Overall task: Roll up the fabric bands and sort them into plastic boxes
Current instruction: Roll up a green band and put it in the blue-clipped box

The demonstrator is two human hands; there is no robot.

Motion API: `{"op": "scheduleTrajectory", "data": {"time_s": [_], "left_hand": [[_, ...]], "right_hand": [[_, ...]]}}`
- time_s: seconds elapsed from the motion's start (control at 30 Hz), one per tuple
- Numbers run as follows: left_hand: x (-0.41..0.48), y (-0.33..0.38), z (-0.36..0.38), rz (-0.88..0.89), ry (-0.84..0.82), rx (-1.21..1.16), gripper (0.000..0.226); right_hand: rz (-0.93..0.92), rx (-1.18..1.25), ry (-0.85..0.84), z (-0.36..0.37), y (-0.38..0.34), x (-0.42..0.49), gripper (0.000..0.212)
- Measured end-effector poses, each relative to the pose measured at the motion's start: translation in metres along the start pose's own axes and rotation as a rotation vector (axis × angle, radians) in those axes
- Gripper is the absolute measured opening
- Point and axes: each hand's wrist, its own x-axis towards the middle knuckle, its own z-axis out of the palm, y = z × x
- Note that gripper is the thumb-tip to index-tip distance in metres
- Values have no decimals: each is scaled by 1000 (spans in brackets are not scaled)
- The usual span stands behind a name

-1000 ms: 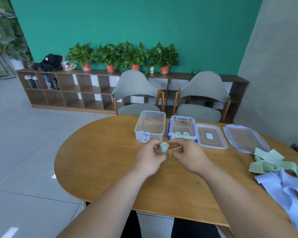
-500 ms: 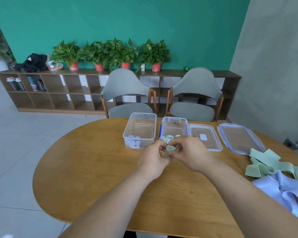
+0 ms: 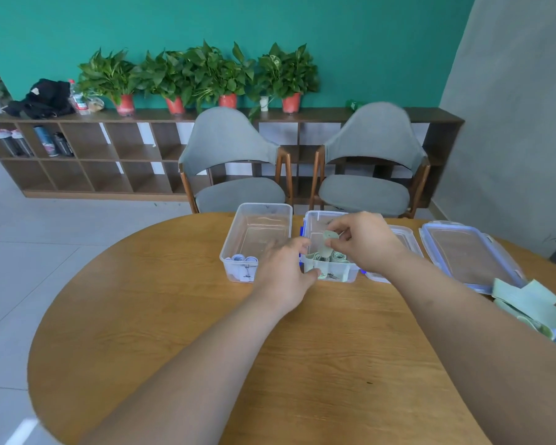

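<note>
Right grip (image 3: 363, 242) pinches a rolled green band (image 3: 330, 236) above the right box (image 3: 347, 275), over the green rolls (image 3: 336, 256) inside. Left grip (image 3: 284, 271), released, sits just beside that box's near-left corner.

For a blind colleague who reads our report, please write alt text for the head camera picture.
The right hand pinches a rolled green band above the right plastic box, which holds green rolls; the left hand touches that box's near left corner. The left plastic box holds pale blue rolls.
</note>
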Motion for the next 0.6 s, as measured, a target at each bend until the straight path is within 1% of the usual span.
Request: {"op": "scheduleTrajectory", "data": {"time_s": [0.1, 0.2, 0.33, 0.4, 0.47, 0.53, 0.6], "left_hand": [[15, -1, 2, 60, 37, 110, 59], [26, -2, 6, 92, 35, 208, 67], [35, -3, 12, 148, 20, 277, 65], [39, -3, 14, 195, 15, 313, 60], [45, 0, 17, 231, -2, 313, 48], [52, 4, 22, 254, -39, 320, 37], [60, 9, 27, 278, -79, 355, 31]], "right_hand": [[18, -19, 7, 6, 1, 20, 26], [37, -30, -4, 15, 1, 35, 23], [44, -74, -37, 25, 8, 50, 22], [58, -77, -47, 26, 15, 53, 27], [82, -87, -39, 23, 23, 54, 30], [100, -100, -25, 20, 30, 53, 28], [119, -112, -19, 16, 37, 51, 28]]}}
